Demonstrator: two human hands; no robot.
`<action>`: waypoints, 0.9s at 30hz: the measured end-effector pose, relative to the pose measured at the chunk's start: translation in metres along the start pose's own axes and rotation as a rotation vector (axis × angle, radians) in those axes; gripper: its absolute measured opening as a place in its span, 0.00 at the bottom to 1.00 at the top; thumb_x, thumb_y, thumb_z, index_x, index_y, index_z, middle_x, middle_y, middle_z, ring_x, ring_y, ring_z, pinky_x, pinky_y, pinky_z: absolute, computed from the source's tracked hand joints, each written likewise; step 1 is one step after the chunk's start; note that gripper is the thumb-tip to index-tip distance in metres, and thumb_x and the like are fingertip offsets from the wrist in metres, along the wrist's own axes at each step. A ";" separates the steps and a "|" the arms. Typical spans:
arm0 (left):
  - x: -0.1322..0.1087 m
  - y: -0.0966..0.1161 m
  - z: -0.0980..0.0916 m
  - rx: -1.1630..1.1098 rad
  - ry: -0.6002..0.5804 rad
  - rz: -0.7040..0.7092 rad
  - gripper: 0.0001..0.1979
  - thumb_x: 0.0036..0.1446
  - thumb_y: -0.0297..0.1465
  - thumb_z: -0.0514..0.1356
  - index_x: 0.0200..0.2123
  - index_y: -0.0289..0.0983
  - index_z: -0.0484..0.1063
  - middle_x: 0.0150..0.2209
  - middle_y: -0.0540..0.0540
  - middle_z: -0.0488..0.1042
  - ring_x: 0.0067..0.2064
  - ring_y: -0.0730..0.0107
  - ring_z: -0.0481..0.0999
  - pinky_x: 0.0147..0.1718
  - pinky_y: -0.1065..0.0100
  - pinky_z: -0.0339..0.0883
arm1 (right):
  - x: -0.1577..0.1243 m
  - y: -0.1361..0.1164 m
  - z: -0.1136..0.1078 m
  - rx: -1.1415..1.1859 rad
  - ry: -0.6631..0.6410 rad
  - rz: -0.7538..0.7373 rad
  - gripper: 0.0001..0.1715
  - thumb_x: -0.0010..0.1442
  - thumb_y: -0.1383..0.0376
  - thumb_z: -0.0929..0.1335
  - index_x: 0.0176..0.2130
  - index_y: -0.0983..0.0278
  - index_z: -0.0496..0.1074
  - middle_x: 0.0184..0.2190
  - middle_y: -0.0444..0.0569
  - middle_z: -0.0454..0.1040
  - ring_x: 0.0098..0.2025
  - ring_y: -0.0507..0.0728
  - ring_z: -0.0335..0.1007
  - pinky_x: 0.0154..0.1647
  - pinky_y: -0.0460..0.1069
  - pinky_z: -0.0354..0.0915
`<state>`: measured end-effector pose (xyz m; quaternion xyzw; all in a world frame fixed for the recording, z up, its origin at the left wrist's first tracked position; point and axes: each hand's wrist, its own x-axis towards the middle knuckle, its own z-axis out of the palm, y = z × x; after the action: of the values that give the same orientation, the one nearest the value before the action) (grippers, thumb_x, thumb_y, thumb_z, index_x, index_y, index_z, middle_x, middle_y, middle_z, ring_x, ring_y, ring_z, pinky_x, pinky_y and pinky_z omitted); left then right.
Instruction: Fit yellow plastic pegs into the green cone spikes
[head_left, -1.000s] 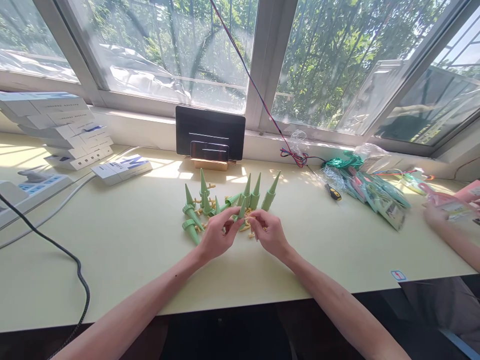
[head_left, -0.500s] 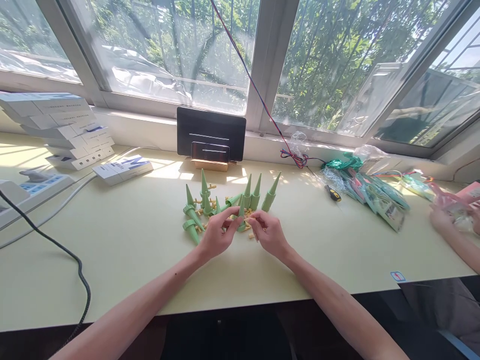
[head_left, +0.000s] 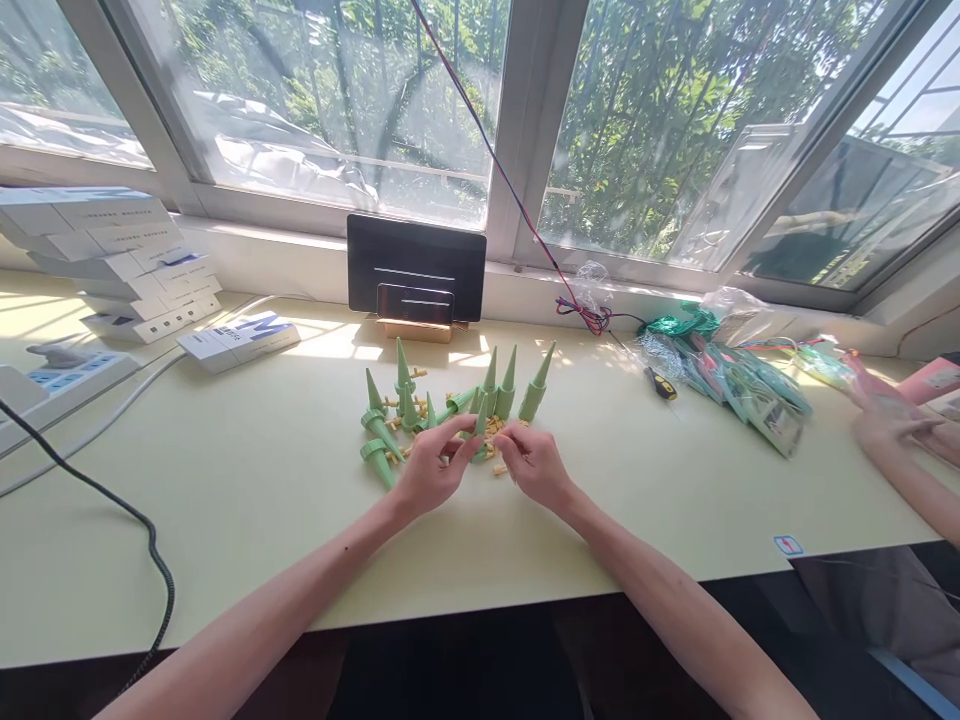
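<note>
My left hand (head_left: 429,472) is closed around a green cone-shaped spike (head_left: 481,412), which it keeps upright with the tip pointing up. Close by on the right, the fingers of my right hand (head_left: 536,466) are pinched together beside the spike's base. Whatever they hold is too small to make out. Small yellow plastic pieces (head_left: 500,470) lie between and behind both hands. Several more green spikes surround them: some stand upright, like the one at the right of the group (head_left: 537,385), while others lie tilted at the left, like this ribbed-collar spike (head_left: 377,462).
A tablet (head_left: 416,262) and a phone (head_left: 415,304) lean on a wooden stand. White boxes (head_left: 124,240) are stacked at left, near a power strip (head_left: 82,385). At right lie a yellow-black cutter (head_left: 661,384), plastic-bagged items (head_left: 757,395) and another person's hands (head_left: 892,435).
The whole view has shifted slightly. My hands keep nearly the same grip on the spike and beside its base. At right, the other person's hands have moved.
</note>
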<state>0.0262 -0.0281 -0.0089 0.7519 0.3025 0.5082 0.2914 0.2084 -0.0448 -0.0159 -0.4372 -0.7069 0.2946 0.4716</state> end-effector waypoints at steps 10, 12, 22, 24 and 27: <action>-0.002 0.000 0.002 0.021 -0.034 0.008 0.09 0.65 0.34 0.56 0.43 0.35 0.70 0.23 0.53 0.67 0.17 0.81 0.62 0.15 0.77 0.59 | 0.001 0.002 0.001 -0.071 0.001 -0.071 0.27 0.69 0.52 0.59 0.23 0.62 0.59 0.18 0.41 0.58 0.21 0.50 0.50 0.22 0.46 0.52; -0.003 0.000 0.002 0.023 -0.048 0.009 0.09 0.65 0.35 0.55 0.43 0.36 0.69 0.20 0.55 0.63 0.16 0.81 0.59 0.14 0.76 0.56 | 0.001 0.001 0.001 -0.078 -0.001 -0.069 0.27 0.69 0.51 0.59 0.23 0.62 0.59 0.18 0.41 0.57 0.21 0.50 0.50 0.22 0.46 0.51; -0.005 0.000 0.001 0.141 -0.092 0.059 0.18 0.61 0.33 0.60 0.53 0.35 0.67 0.18 0.59 0.58 0.18 0.80 0.57 0.18 0.76 0.55 | 0.001 0.003 0.001 -0.086 0.003 -0.072 0.27 0.69 0.51 0.58 0.23 0.62 0.61 0.18 0.41 0.60 0.21 0.50 0.52 0.23 0.46 0.52; -0.004 0.001 0.001 0.151 -0.091 0.064 0.19 0.61 0.33 0.60 0.54 0.35 0.66 0.18 0.59 0.57 0.18 0.80 0.57 0.18 0.76 0.54 | 0.001 0.003 0.001 -0.083 0.007 -0.077 0.27 0.70 0.52 0.59 0.23 0.62 0.61 0.18 0.41 0.60 0.21 0.50 0.52 0.23 0.46 0.52; -0.003 0.002 0.001 0.153 -0.083 0.075 0.16 0.61 0.32 0.59 0.52 0.35 0.67 0.18 0.59 0.56 0.18 0.80 0.55 0.18 0.76 0.53 | 0.001 0.003 0.001 -0.071 0.008 -0.082 0.26 0.70 0.53 0.59 0.23 0.62 0.60 0.18 0.41 0.59 0.21 0.50 0.52 0.23 0.46 0.52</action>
<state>0.0264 -0.0323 -0.0095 0.8032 0.2996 0.4626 0.2261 0.2078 -0.0428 -0.0183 -0.4253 -0.7322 0.2481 0.4705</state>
